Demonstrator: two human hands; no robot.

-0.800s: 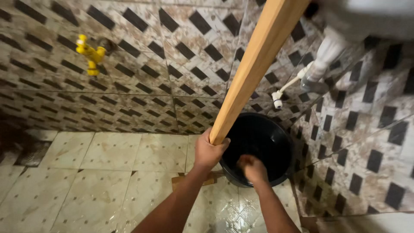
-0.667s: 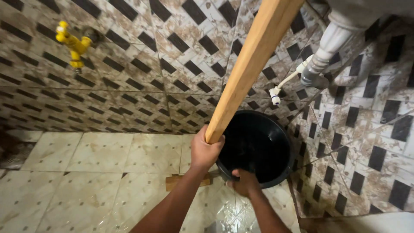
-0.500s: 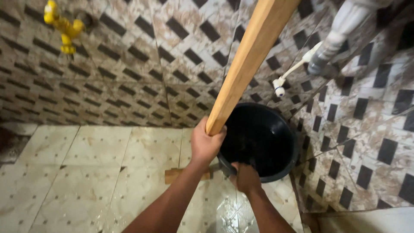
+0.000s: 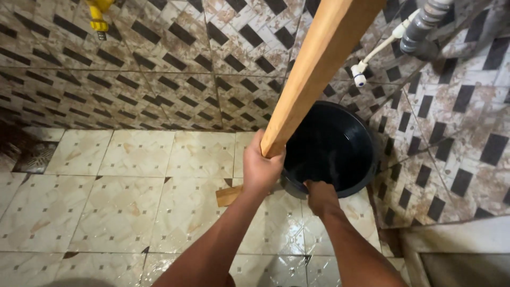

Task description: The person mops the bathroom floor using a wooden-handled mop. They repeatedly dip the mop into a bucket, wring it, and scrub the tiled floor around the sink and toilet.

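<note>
Fingers of the left hand [image 4: 261,169] stayed wrapped round the wooden handle [image 4: 313,74]. At four o'clock from it, the right hand [image 4: 320,195], earlier inside the black bucket [image 4: 332,146], now gripped its near rim.

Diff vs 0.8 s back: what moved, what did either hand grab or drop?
The right hand came out of the black bucket and took hold of its near rim. The left hand stayed wrapped around the wooden handle. The view tilted down, so the yellow tap sits higher in frame.
</note>
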